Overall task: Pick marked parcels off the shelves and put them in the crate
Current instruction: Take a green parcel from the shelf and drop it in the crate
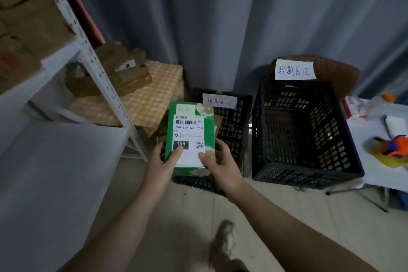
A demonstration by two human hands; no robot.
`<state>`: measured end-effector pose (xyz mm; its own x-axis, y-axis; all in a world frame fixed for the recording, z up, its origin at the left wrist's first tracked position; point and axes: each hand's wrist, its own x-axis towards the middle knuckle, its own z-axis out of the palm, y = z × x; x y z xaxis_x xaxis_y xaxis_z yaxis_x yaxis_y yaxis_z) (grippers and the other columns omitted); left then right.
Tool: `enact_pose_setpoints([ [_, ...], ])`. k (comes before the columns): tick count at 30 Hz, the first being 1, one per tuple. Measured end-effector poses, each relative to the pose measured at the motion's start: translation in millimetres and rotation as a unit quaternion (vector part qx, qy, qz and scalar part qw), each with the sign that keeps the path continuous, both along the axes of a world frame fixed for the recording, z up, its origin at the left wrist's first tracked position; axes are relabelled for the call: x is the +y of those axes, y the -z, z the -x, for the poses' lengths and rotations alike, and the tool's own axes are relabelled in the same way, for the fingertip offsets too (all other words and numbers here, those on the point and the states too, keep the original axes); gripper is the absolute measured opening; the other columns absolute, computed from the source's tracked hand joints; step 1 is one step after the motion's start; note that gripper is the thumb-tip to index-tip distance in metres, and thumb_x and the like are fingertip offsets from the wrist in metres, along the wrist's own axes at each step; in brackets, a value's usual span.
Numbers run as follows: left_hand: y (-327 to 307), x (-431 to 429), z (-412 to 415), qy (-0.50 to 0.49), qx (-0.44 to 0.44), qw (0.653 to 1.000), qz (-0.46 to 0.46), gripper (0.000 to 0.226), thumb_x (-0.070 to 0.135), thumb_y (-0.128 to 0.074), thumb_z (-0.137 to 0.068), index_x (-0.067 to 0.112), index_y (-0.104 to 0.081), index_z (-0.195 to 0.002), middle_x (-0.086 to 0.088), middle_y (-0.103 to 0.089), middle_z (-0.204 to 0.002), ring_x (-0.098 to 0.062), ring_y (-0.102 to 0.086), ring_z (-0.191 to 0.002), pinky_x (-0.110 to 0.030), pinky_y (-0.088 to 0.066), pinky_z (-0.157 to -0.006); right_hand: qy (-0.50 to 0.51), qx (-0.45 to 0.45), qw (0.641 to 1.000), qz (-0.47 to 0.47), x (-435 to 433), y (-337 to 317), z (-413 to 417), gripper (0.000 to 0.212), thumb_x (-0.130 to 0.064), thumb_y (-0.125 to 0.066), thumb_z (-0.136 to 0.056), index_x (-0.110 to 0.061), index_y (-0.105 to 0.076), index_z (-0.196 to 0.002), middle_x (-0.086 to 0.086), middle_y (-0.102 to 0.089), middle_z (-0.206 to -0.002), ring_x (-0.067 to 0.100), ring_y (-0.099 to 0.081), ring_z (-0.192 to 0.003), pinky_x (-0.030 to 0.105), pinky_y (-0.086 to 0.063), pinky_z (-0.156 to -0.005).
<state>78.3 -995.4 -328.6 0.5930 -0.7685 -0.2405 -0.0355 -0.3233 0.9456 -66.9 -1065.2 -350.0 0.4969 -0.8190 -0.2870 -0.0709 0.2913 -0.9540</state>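
I hold a green parcel (190,137) with a white shipping label reading 15H and a handwritten mark at its top. My left hand (162,162) grips its lower left edge, thumb on the label. My right hand (220,162) grips its lower right corner, thumb on the label too. The parcel hangs over a low black crate (234,126) on the floor, which bears a handwritten paper tag and holds some brown cardboard. A taller black crate (309,134) with a paper sign behind it stands to the right and looks empty.
A white metal shelf unit (97,68) with brown cardboard boxes (28,28) fills the left. Behind it, several taped boxes (130,73) lie on a yellow checked cloth. A white table (379,143) with orange and yellow items is at the right. Grey curtains hang behind. My shoe (223,243) is on the floor.
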Motion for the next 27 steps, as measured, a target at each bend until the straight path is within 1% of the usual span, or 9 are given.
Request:
enact_pose_setpoints([
  [5,35,-103,-13,0.047,0.001,0.997,-0.059,0.04,0.04,-0.053,-0.094,0.03,-0.047,-0.132,0.01,-0.058,-0.115,-0.014,-0.055,-0.108,-0.028,-0.042,-0.08,0.01,0.038,0.999,0.005,-95,35,-11,0.064,-0.018,-0.059,-0.094,-0.025,-0.023,-0.145,-0.001,-0.054,-0.133,0.016,-0.06,-0.114,0.043,-0.054,-0.091],
  [8,59,-164,-18,0.073,0.007,0.992,-0.104,0.047,0.038,-0.05,-0.095,0.028,-0.041,-0.14,0.003,-0.053,-0.133,-0.017,-0.05,-0.117,-0.03,-0.036,-0.088,0.028,0.093,0.995,0.009,-147,54,-14,0.069,-0.016,-0.058,-0.093,-0.033,-0.018,-0.146,0.004,-0.049,-0.135,0.016,-0.058,-0.111,0.043,-0.054,-0.09],
  [11,82,-214,-19,0.1,0.016,0.984,-0.146,0.045,0.032,-0.05,-0.096,0.024,-0.041,-0.14,0.001,-0.054,-0.125,-0.015,-0.05,-0.105,-0.027,-0.035,-0.083,-0.007,0.247,0.968,0.049,-191,60,-18,0.084,-0.041,-0.068,-0.085,-0.033,-0.014,-0.149,0.003,-0.028,-0.136,0.013,-0.041,-0.118,0.026,-0.038,-0.097],
  [15,110,-269,-22,0.129,0.077,0.967,-0.204,0.04,0.028,-0.041,-0.099,0.018,-0.042,-0.138,0.002,-0.049,-0.117,-0.003,-0.046,-0.083,-0.02,-0.035,-0.067,-0.034,0.385,0.921,0.048,-233,86,-37,0.105,-0.069,-0.068,-0.066,-0.037,-0.008,-0.146,0.006,-0.013,-0.149,0.029,-0.016,-0.138,0.042,-0.03,-0.104],
  [17,126,-291,-27,0.126,0.118,0.961,-0.216,0.043,0.037,-0.031,-0.102,0.02,-0.041,-0.14,0.001,-0.047,-0.127,-0.005,-0.044,-0.093,-0.021,-0.032,-0.08,-0.036,0.439,0.897,0.039,-250,107,-49,0.11,-0.077,-0.064,-0.061,-0.035,-0.005,-0.144,0.012,-0.012,-0.149,0.031,-0.014,-0.139,0.049,-0.025,-0.11],
  [20,162,-318,-36,0.164,0.122,0.948,-0.246,0.056,0.056,-0.02,-0.097,0.028,-0.037,-0.143,-0.002,-0.039,-0.147,-0.015,-0.038,-0.127,-0.026,-0.026,-0.094,-0.03,0.503,0.863,0.027,-278,145,-63,0.11,-0.085,-0.056,-0.059,-0.027,-0.01,-0.14,0.016,-0.016,-0.146,0.033,-0.019,-0.136,0.05,-0.022,-0.111],
  [24,224,-344,-54,0.207,0.15,0.934,-0.248,0.082,0.077,-0.019,-0.077,0.03,-0.043,-0.14,-0.001,-0.045,-0.144,-0.016,-0.043,-0.129,-0.04,-0.029,-0.112,-0.018,0.538,0.843,0.009,-311,198,-80,0.106,-0.079,-0.059,-0.062,-0.02,-0.014,-0.138,0.019,-0.018,-0.146,0.037,-0.022,-0.135,0.049,-0.023,-0.111],
  [26,253,-356,-67,0.283,0.115,0.923,-0.233,0.065,0.067,-0.024,-0.091,0.026,-0.048,-0.136,0.001,-0.05,-0.139,-0.01,-0.047,-0.123,-0.035,-0.034,-0.109,-0.018,0.559,0.829,0.005,-324,222,-88,0.107,-0.074,-0.061,-0.065,-0.018,-0.011,-0.14,0.023,-0.015,-0.148,0.039,-0.018,-0.137,0.049,-0.019,-0.112],
  [27,267,-363,-74,0.333,0.062,0.914,-0.223,0.048,0.05,-0.031,-0.1,0.021,-0.053,-0.131,0.0,-0.052,-0.136,-0.007,-0.048,-0.119,-0.029,-0.035,-0.105,-0.015,0.572,0.82,0.005,-331,235,-91,0.109,-0.074,-0.062,-0.065,-0.017,-0.009,-0.142,0.024,-0.014,-0.148,0.04,-0.016,-0.138,0.049,-0.018,-0.113],
])
